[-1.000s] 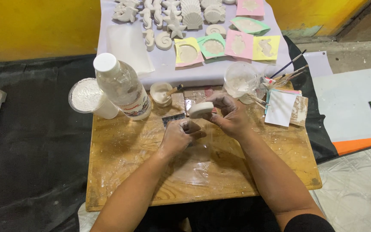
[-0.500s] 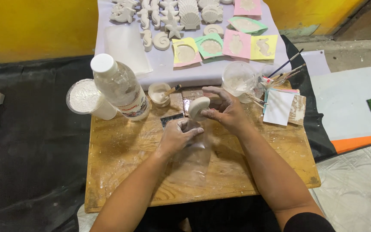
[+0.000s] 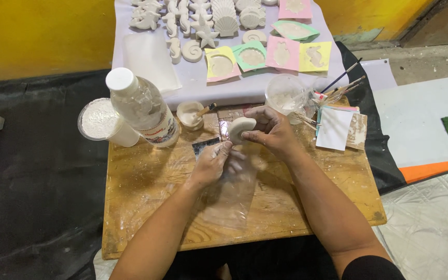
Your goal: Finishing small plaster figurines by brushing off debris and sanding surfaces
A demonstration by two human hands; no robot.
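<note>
A small white plaster piece point(image 3: 240, 128), rounded like a shell, sits raised above the middle of the wooden surface point(image 3: 146, 207), held near its back edge. The right hand point(image 3: 268, 129) pinches it between thumb and fingers, gripping its right side. The left hand point(image 3: 214, 162) is just below it, fingers curled together and dusted white, its fingertips close to the underside of the piece; whether they touch it or hold some small tool cannot be told.

Under both hands lies a crumpled clear plastic sheet point(image 3: 229, 199) spread on the wood. Just behind the left hand there is a small dark square point(image 3: 205, 146) lying flat. Further back stands a little white bowl point(image 3: 189, 114) with a stick resting in it. To its left a clear plastic bottle point(image 3: 141, 106) with a white cap stands upright, and beside that a cup of white powder point(image 3: 102, 122). To the right of the piece is a clear plastic cup point(image 3: 285, 95) smeared white, then a bunch of thin brushes point(image 3: 340, 85) and some paper cards point(image 3: 335, 128).

Beyond the wood, a pale cloth point(image 3: 198, 78) carries rows of white cast shapes point(image 3: 203, 21) — shells, starfish, seahorses — and coloured moulds point(image 3: 268, 54) in yellow, green and pink.
</note>
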